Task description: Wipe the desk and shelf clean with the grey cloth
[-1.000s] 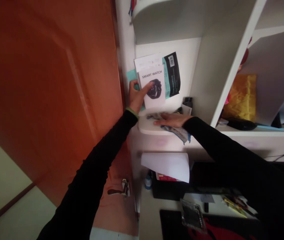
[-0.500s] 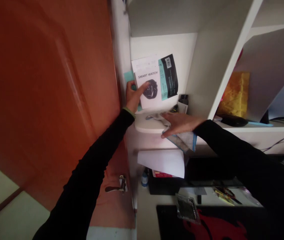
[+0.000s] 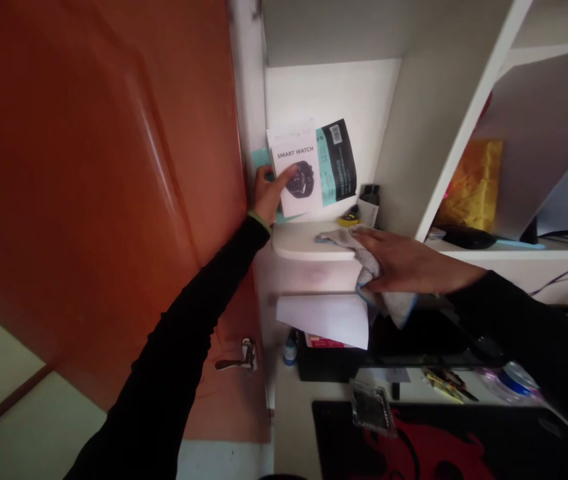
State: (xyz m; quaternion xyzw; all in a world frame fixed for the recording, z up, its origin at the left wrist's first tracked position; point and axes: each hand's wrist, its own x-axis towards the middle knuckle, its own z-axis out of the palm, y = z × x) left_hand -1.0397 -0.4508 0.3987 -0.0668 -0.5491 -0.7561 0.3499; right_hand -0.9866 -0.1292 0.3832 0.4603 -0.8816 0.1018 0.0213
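A smart watch packet (image 3: 298, 170) is clamped in the left hand's grip (image 3: 268, 195), while a grey cloth (image 3: 373, 270) is bunched in the right hand's grip (image 3: 404, 262) against the rounded edge of a white shelf (image 3: 299, 241).

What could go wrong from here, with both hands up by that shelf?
The smart watch packaging seems held to the wall only by the left hand, so it could slip if that hand lets go. The grey cloth under the right hand hangs over the curved white shelf and could drop onto the white paper sheet below.
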